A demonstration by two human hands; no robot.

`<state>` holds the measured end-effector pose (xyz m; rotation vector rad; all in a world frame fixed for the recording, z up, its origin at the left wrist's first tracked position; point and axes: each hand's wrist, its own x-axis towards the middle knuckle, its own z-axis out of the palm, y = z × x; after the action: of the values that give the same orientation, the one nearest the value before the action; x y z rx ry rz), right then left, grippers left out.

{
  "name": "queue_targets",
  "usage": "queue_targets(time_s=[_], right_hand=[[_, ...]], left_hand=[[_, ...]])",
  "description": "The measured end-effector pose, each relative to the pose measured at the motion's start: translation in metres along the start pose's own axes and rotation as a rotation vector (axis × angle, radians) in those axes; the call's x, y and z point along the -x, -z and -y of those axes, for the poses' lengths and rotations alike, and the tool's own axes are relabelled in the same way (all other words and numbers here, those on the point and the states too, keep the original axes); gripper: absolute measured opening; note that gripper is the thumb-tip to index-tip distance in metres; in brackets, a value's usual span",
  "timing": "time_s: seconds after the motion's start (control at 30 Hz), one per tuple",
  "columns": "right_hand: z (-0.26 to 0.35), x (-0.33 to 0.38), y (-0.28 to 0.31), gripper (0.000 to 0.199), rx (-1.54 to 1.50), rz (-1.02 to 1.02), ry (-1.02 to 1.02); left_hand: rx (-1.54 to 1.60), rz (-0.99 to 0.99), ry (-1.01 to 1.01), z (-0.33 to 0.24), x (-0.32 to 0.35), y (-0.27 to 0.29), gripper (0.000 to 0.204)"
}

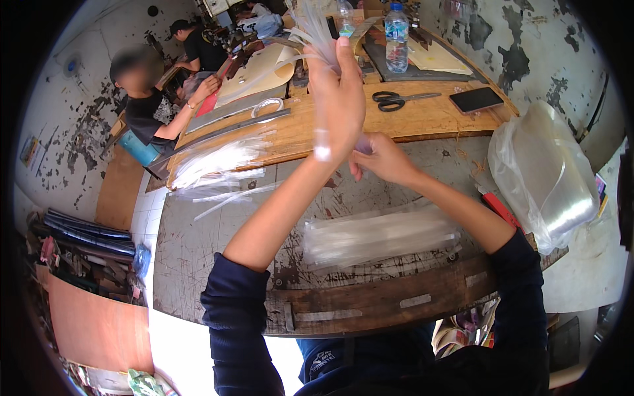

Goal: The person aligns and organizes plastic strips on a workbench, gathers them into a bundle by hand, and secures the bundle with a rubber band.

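While grasping a bundle of clear strips [319, 39] inside the curled left hand [340, 99], with ends fanning out above, holds the right hand [382, 160] just below, partly hidden; cannot tell its grip. Shows a printed label [396, 30] on the water bottle [397, 58] and small lettering [323, 360] on navy clothing [376, 346].

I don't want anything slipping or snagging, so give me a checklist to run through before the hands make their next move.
1. Left hand closed around the bundle of clear strips: ok.
2. Upper ends of the bundle even: not ok, they fan out.
3. Right hand gripping the bundle's lower end: cannot tell, the contact is partly hidden.
4. Scissors away from both hands: ok, lying on the wooden tabletop.
5. Large water bottle upright: ok.
6. Red-handled tool apart from the right sleeve: cannot tell, they nearly meet in view.
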<state>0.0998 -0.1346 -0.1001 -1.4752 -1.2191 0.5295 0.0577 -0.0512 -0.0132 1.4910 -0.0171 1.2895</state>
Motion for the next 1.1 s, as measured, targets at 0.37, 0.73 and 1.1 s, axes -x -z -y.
queue_targets(time_s=[0.37,0.73,1.1], right_hand=[[-0.015,-0.003,0.005,0.025,-0.083,-0.018,0.013],[-0.012,-0.002,0.009,0.028,-0.107,0.008,-0.005],[-0.014,0.000,0.010,0.029,-0.142,0.012,-0.024]], left_hand=[[0.086,0.009,0.126,-0.014,0.012,-0.009,0.024],[0.172,-0.010,0.028,-0.023,-0.002,-0.014,0.025],[0.192,-0.050,0.190,-0.014,0.010,-0.010,0.020]])
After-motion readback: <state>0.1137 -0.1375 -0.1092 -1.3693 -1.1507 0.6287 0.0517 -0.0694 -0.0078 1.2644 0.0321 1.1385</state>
